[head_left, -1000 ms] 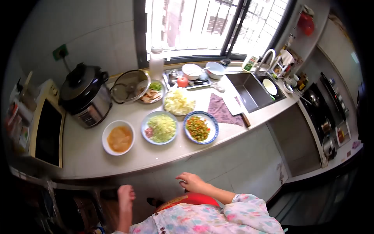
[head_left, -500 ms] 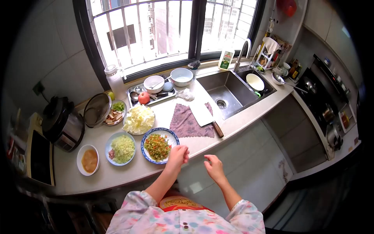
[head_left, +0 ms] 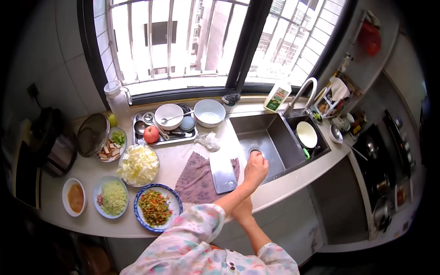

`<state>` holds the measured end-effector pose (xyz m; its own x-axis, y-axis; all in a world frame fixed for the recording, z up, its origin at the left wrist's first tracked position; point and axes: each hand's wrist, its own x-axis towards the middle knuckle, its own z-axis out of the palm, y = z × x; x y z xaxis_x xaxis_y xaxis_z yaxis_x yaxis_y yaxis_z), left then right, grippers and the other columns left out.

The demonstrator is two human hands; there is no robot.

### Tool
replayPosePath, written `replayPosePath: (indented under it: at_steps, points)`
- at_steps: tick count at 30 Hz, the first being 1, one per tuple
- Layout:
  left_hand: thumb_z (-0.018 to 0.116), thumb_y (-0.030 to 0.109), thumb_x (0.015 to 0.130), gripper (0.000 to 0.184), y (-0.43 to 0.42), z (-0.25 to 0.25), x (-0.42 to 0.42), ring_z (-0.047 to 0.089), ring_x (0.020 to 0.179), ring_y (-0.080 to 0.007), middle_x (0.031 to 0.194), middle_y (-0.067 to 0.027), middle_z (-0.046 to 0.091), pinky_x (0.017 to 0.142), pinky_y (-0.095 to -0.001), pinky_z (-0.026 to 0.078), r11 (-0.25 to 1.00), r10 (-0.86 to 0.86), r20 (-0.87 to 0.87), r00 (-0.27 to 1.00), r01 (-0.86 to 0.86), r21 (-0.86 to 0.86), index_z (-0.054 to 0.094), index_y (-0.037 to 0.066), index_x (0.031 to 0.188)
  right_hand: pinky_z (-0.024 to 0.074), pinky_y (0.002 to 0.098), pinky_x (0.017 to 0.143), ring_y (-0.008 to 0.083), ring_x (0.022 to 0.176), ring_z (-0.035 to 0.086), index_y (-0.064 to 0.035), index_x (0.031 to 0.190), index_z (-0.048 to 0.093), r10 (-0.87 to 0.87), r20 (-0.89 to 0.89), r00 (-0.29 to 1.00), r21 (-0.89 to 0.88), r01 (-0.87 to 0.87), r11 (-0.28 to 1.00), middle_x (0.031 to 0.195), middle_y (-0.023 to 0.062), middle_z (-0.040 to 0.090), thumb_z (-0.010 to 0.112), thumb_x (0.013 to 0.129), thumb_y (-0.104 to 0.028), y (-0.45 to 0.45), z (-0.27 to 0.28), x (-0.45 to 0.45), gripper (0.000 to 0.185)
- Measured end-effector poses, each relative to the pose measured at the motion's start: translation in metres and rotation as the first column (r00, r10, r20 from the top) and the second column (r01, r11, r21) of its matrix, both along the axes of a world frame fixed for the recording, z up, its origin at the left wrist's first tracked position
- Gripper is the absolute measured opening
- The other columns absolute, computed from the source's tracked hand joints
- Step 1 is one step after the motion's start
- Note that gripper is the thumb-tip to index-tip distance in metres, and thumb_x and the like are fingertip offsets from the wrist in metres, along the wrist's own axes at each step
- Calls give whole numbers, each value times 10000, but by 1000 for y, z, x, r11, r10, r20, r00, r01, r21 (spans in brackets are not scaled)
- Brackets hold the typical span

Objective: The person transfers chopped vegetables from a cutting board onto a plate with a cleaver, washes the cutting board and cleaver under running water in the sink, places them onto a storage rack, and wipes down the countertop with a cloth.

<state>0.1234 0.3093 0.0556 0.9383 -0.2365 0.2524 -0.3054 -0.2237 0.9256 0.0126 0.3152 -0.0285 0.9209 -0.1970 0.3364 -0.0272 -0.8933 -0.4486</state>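
My left hand (head_left: 256,168) is closed over the near left edge of the sink (head_left: 261,133); what its fingers hold, if anything, is hidden. Crossing below it, my right hand (head_left: 243,210) is at the counter's front edge, its fingers mostly hidden behind my left forearm. A cleaver blade (head_left: 223,173) lies on a purple patterned cloth (head_left: 195,181), and its handle is out of sight near my right hand. To the left are a blue-rimmed plate of chopped red and green vegetables (head_left: 156,207) and a plate of pale cut leaves (head_left: 138,165).
Along the window stand a metal tray (head_left: 172,141) with a bowl and a red apple (head_left: 151,134), a pale blue bowl (head_left: 209,113) and a detergent bottle (head_left: 277,96). The faucet (head_left: 302,94) rises behind the sink. A stove (head_left: 380,156) is at the right.
The view has shifted toward the sink. My left hand has moved right, from near the blue-rimmed plate to the sink's edge, and its forearm now crosses over my right hand.
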Motion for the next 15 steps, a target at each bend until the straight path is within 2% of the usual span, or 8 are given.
replayPosePath:
  at_steps: [1,3,4,7,8,10,13,15]
  points:
    - [538,105,780,136,-2,-9,6,531,1005,-328,1113,-189,520,866,-372,418,1000,4,47,999,-3,-16,605,1,836,409,473,789,390,939,490,-5,1094,509,6,-100,995,45,-1,999,1033,208,516,604,721,-167,-10,2,7,417]
    - [510,49,759,212,14,-26,19,457,1116,-337,1160,-198,494,963,-368,357,988,154,55,987,-153,-25,594,1,947,416,467,779,393,931,491,-1,1111,504,34,-295,955,151,12,988,1024,214,522,604,712,-156,-21,10,17,440]
    - [492,28,760,294,32,-33,26,432,1141,-338,1174,-196,488,988,-382,334,982,186,27,982,-186,-3,561,8,1046,429,439,791,379,927,510,1,1121,512,31,-277,960,190,23,981,1019,217,540,611,682,-145,-30,7,17,473]
    - [498,42,765,338,84,-63,52,447,1103,-332,1188,-181,488,971,-382,343,903,391,-21,920,-379,205,522,-7,1099,447,390,819,347,922,554,3,1066,562,62,-439,896,437,153,886,984,200,569,612,625,-141,-66,10,19,467]
    - [504,50,762,341,91,-72,61,448,1097,-336,1181,-175,493,961,-390,348,871,429,27,903,-422,249,524,7,1100,451,385,812,344,913,558,7,1053,567,89,-392,916,447,105,888,984,194,569,611,614,-139,-77,10,16,465]
    - [516,65,756,348,96,-80,81,449,1085,-344,1166,-163,502,941,-407,357,801,493,129,861,-506,320,530,35,1103,462,331,792,274,871,584,44,1024,555,84,-325,942,442,73,894,933,167,588,638,591,-114,-96,7,7,468]
    - [573,104,745,327,89,-84,116,435,1094,-320,1143,-143,505,925,-402,367,720,365,380,850,-516,463,559,66,1069,456,356,792,305,883,566,33,1021,554,86,-401,912,486,132,864,953,174,566,623,594,-119,-112,25,0,459]
    - [591,97,731,288,88,-94,130,452,1060,-315,1111,-127,519,895,-394,384,752,211,355,911,-384,536,583,80,1018,455,343,782,281,878,566,35,1021,548,68,-404,912,524,170,835,949,159,567,625,593,-108,-123,22,-2,458]
